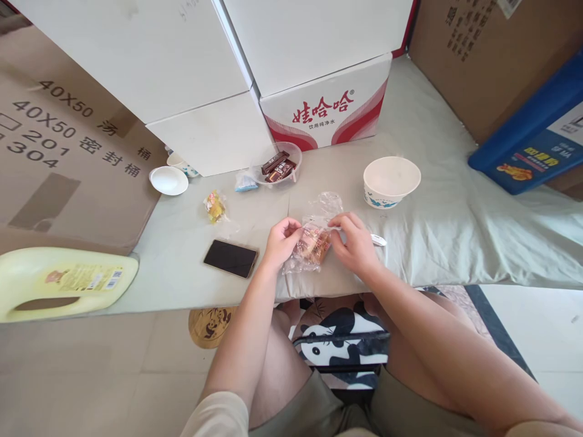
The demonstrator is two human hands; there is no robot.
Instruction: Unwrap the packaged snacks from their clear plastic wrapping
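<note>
A clear plastic bag [314, 243] with something orange-brown inside lies on the cloth in front of me. My left hand [283, 240] pinches its left edge between thumb and fingers. On the opposite side, my right hand [353, 241] is closed on the bag's upper right edge. Loose crinkled plastic rises past my fingertips. A small white object [379, 240], partly hidden, lies just right of my right hand. Left of my left hand rests a dark phone [231, 258]. Beyond my right hand stands a white paper bowl [392, 182] with a blue pattern.
A clear plastic bowl [291, 173] holds brown-wrapped snacks; a blue-and-white packet [246, 181] sits beside it. Farther left are a yellow packet [215, 206] and a white bowl [169, 181]. Boxes [328, 109] line the back. A yellow jug [91, 273] and a blue container [532, 133] flank the cloth.
</note>
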